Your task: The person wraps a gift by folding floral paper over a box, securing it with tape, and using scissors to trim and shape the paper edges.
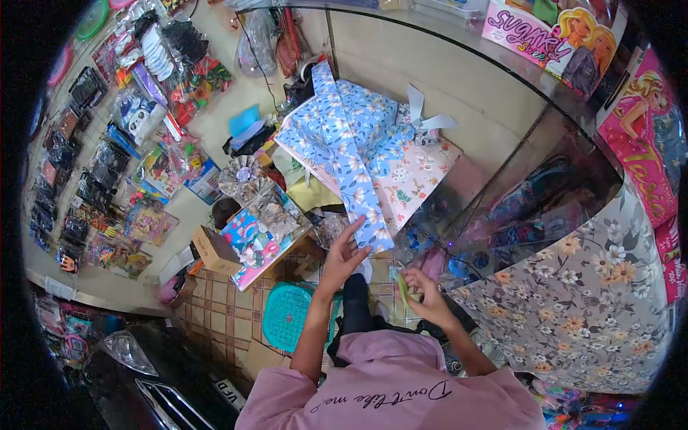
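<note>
My left hand (344, 259) is at the near end of a long strip of blue floral wrapping paper (352, 154). Its fingers are spread, with the index finger and thumb touching the strip's edge. To the right, my right hand (428, 297) is closed on a slim yellow-green tool (403, 289), whose exact kind I cannot make out. The strip lies across a larger parcel in matching blue floral paper (301, 132). Beneath that is a sheet of pink floral paper (423, 175). A grey-white ribbon bow (423, 115) sits at the parcel's right side.
On the left, a low table (287, 258) carries wrapped goods beside a small brown box (215, 249). A teal plastic stool (289, 315) stands on the tiled floor. Packaged items hang at far left, near a black vehicle (158, 387). Grey floral paper (573, 301) covers the right side.
</note>
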`<control>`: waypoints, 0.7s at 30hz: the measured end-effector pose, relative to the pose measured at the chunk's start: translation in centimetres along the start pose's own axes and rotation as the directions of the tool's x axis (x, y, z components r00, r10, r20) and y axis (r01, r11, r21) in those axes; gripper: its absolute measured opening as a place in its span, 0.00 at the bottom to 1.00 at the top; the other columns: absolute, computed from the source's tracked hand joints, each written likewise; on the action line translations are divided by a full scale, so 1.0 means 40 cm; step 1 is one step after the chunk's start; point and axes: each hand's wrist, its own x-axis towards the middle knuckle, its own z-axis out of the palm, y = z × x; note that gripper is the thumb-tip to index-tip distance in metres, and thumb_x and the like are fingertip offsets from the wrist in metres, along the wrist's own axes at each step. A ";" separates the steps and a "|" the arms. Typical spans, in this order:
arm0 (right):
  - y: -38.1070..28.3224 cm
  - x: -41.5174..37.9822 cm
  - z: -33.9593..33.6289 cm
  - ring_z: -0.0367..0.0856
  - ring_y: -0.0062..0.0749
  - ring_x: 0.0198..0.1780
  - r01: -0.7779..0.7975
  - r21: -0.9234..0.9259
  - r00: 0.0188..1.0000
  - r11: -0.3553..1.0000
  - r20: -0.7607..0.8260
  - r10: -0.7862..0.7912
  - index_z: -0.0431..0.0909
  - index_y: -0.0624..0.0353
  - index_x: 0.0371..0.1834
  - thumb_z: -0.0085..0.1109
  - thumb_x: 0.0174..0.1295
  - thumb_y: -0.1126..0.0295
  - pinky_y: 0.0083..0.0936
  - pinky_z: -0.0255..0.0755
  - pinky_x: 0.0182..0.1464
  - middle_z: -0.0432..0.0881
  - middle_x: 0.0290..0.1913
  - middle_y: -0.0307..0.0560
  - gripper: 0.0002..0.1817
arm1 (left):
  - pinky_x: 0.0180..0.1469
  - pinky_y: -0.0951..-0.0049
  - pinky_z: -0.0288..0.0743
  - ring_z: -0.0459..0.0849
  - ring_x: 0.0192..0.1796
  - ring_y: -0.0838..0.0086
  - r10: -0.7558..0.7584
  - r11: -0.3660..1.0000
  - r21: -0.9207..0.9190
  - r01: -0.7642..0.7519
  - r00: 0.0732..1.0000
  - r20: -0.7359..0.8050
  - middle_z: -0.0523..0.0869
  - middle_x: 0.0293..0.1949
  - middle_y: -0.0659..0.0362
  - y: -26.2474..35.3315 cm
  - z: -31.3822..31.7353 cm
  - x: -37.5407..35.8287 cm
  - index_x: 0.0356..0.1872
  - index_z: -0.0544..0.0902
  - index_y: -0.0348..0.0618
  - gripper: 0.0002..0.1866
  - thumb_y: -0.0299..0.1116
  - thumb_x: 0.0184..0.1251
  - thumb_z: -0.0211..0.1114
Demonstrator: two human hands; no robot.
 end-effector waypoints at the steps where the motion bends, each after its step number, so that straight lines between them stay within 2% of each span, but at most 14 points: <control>1: -0.018 -0.009 0.013 0.77 0.21 0.42 -0.053 -0.002 0.998 0.999 0.014 0.053 0.74 0.63 0.51 0.66 0.57 0.72 0.22 0.70 0.46 0.80 0.39 0.40 0.19 | 0.65 0.72 0.68 0.69 0.67 0.71 -0.008 1.000 0.002 0.008 1.000 0.005 0.64 0.72 0.55 0.000 -0.003 0.001 0.71 0.64 0.39 0.34 0.16 0.63 0.63; 3: -0.029 -0.017 0.026 0.77 0.21 0.41 -0.116 -0.003 0.992 0.993 0.044 0.116 0.74 0.64 0.51 0.67 0.61 0.67 0.21 0.70 0.45 0.81 0.38 0.40 0.19 | 0.65 0.72 0.67 0.67 0.69 0.71 -0.028 1.000 0.005 0.028 0.999 0.015 0.63 0.72 0.55 -0.002 -0.007 0.001 0.71 0.64 0.39 0.34 0.16 0.63 0.63; 6: -0.030 0.005 0.044 0.77 0.18 0.40 -0.144 0.024 0.989 0.989 0.027 0.143 0.74 0.63 0.51 0.66 0.61 0.67 0.21 0.69 0.42 0.82 0.38 0.39 0.19 | 0.66 0.71 0.66 0.64 0.71 0.70 0.016 0.998 0.061 -0.019 0.999 0.049 0.62 0.73 0.56 -0.002 -0.010 0.004 0.72 0.63 0.40 0.35 0.16 0.62 0.63; 7: -0.019 0.012 0.044 0.77 0.16 0.38 -0.078 0.155 0.997 0.985 0.022 0.076 0.74 0.62 0.51 0.66 0.61 0.66 0.20 0.67 0.38 0.83 0.37 0.38 0.19 | 0.67 0.71 0.64 0.61 0.73 0.71 0.007 0.996 0.089 -0.011 0.999 0.051 0.61 0.73 0.57 0.000 -0.011 0.003 0.72 0.62 0.41 0.36 0.17 0.62 0.64; 10: -0.028 0.040 0.045 0.77 0.14 0.35 -0.088 0.120 0.996 0.989 0.018 0.086 0.73 0.61 0.51 0.66 0.62 0.66 0.18 0.65 0.36 0.83 0.35 0.36 0.18 | 0.66 0.73 0.63 0.59 0.73 0.71 -0.007 0.999 0.031 0.005 0.999 0.048 0.61 0.73 0.57 -0.019 -0.019 0.000 0.72 0.62 0.41 0.36 0.17 0.62 0.65; 14: 0.000 0.054 0.052 0.76 0.14 0.35 -0.117 0.119 0.992 0.986 0.053 0.112 0.73 0.60 0.52 0.67 0.61 0.66 0.16 0.65 0.36 0.83 0.33 0.36 0.19 | 0.65 0.73 0.64 0.61 0.72 0.72 -0.038 0.999 0.030 0.037 0.998 0.041 0.61 0.74 0.58 -0.011 -0.016 -0.004 0.72 0.62 0.41 0.36 0.18 0.62 0.65; 17: 0.002 0.058 0.065 0.76 0.15 0.35 -0.095 0.287 0.995 0.953 0.039 0.088 0.72 0.60 0.52 0.68 0.60 0.67 0.16 0.67 0.36 0.82 0.33 0.37 0.20 | 0.65 0.73 0.65 0.62 0.71 0.73 -0.044 0.999 0.005 0.043 0.998 0.037 0.61 0.73 0.58 -0.011 -0.019 -0.007 0.72 0.62 0.42 0.36 0.19 0.63 0.65; 21: -0.005 0.053 0.058 0.77 0.17 0.37 -0.176 0.242 0.984 0.954 0.084 0.160 0.72 0.60 0.52 0.68 0.60 0.68 0.17 0.69 0.39 0.81 0.35 0.38 0.20 | 0.65 0.73 0.65 0.64 0.70 0.73 -0.046 0.999 0.006 0.046 0.999 0.017 0.62 0.72 0.57 -0.015 -0.017 -0.009 0.72 0.63 0.42 0.35 0.19 0.63 0.64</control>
